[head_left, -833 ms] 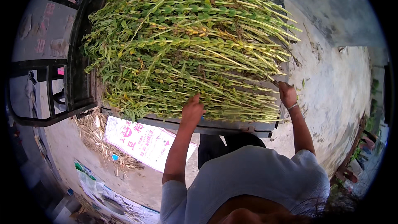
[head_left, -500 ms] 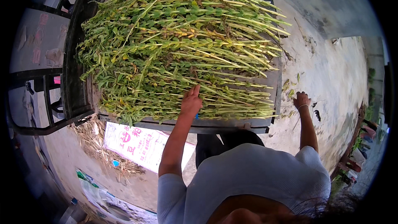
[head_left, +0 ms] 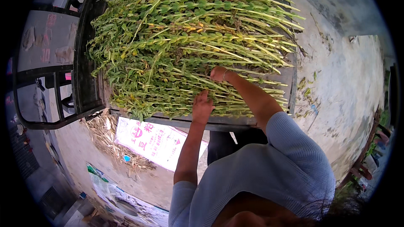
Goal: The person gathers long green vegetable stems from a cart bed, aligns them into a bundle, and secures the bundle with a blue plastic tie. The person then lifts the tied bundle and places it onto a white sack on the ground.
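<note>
A thick layer of cut green plant stalks, with leaves and pods along them, lies across a dark metal cart bed. Their leafy tops are at the left and bare stem ends at the right. My left hand rests on the nearest stalks, fingers stretched out and pointing away from me. Just beyond it and to the right, my right hand is closed among the stalks, a thin bracelet on its wrist. Its fingertips are hidden, so what it grips cannot be made out.
Dark metal rails rise at the bed's left. Below the near edge lie a white printed sack and dry straw. Loose leaves are scattered on the concrete floor at the right.
My right hand has swung left from over the floor beside the cart to the middle of the stalks and closed there. My left hand stays on the near stalks. The whole view has shifted slightly.
</note>
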A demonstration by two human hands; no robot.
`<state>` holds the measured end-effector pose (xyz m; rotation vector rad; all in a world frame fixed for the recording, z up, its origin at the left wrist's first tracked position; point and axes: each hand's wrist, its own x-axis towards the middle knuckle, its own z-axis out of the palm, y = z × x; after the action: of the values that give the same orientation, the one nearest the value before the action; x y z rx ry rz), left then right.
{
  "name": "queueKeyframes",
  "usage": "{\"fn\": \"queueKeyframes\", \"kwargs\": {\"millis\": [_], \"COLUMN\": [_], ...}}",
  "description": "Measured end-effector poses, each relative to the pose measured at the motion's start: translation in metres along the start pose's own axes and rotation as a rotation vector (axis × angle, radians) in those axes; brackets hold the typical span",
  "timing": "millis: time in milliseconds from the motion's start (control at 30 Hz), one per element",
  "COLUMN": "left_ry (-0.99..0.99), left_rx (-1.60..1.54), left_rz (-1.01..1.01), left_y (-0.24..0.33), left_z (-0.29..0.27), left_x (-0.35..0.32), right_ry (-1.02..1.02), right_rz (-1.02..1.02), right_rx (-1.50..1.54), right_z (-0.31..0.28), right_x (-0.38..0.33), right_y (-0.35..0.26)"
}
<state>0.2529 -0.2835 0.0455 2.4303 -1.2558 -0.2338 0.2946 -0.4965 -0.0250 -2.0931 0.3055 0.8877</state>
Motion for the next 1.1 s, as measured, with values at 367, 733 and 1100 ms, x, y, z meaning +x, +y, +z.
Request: {"fn": "queueKeyframes", "kwargs": {"millis": [367, 733, 1100], "left_ry": [0.131, 0.092, 0.071], "left_rx": [-0.192, -0.182, -0.150], "left_rz": [-0.122, -0.121, -0.144], "left_y": [-0.009, -0.005, 0.000], "left_z": [0.023, 0.016, 0.020], "left_x": [-0.015, -0.014, -0.010], "right_ry": [-0.213, 0.360, 0.344], "right_rz": [-0.105, 0.026, 0.058], "right_rx": [0.260, -0.125, -0.269], "right_z": [-0.061, 0.069, 0.044], "right_x": [-0.161, -0.159, -0.173], "right_y": [0.039, 0.018, 0.009]}}
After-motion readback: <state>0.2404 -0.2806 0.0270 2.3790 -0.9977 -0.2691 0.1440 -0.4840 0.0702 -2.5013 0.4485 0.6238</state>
